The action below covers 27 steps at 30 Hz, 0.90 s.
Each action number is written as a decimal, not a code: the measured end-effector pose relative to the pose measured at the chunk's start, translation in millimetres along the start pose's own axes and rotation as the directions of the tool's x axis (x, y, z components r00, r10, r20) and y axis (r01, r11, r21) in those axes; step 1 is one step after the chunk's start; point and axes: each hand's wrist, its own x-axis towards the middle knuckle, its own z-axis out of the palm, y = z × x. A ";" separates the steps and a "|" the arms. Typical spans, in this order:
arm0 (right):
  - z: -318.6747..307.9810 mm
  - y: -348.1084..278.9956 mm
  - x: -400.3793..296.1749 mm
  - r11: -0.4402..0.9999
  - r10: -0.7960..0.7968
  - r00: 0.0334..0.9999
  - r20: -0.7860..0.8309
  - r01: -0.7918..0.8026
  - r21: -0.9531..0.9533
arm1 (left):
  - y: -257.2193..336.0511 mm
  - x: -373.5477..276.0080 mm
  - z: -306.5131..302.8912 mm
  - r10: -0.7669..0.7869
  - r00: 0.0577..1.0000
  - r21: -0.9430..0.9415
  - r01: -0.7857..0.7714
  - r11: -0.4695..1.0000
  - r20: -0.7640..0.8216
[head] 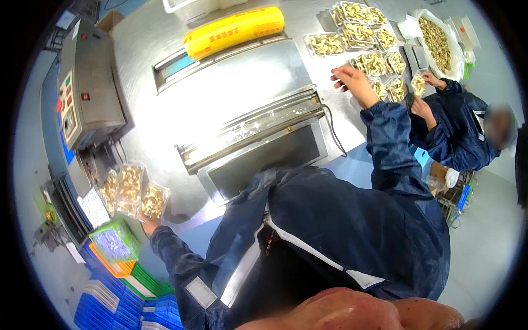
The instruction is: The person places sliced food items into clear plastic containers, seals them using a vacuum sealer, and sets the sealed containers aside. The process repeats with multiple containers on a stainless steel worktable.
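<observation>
My left hand (pixel 147 225) is at the lower left of the table, its fingers at the near end of a clear tray of sliced mushrooms (pixel 153 201), partly hidden by that tray. Beside it lie several wrapped mushroom trays (pixel 130 181). My right hand (pixel 350 81) is raised over the table at the right, fingers apart and slightly curled, holding nothing. Right beside it stand stacked, filled mushroom trays (pixel 371 64). Between my hands is a film-wrapping machine (pixel 251 128) with clear film across its bars and a dark plate (pixel 268 159). A yellow film roll (pixel 235 33) lies behind.
A co-worker (pixel 453 123) at the right holds a small mushroom tray (pixel 418 84) near a large bag of mushrooms (pixel 435 43). A metal control box (pixel 88 90) stands left. A black cable (pixel 335 132) hangs at the machine's right. Blue crates (pixel 103 301) are stacked lower left.
</observation>
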 end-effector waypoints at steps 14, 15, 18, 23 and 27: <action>-54.1 154.3 233.9 0.936 0.135 0.901 -0.413 -0.253 -0.245 | 334.6 -324.4 209.9 0.923 0.376 -0.301 -0.874 0.381 0.076; -56.6 179.4 249.3 0.900 0.107 0.900 -0.422 -0.268 -0.344 | 354.9 -353.8 254.6 0.945 0.256 -0.396 -0.862 0.318 0.201; -30.1 170.0 261.9 0.940 0.172 0.848 -0.502 -0.293 -0.173 | 406.0 -442.3 372.3 0.817 0.157 -0.657 -0.520 0.546 0.555; -28.5 117.9 216.2 0.985 0.173 0.827 -0.535 -0.156 0.077 | 425.3 -462.6 602.0 0.543 0.241 -0.233 -0.713 0.661 0.804; -41.9 167.2 243.1 0.990 -0.035 0.810 -0.586 -0.053 -0.131 | 428.9 -493.1 656.2 0.452 0.548 0.181 -0.754 0.632 0.704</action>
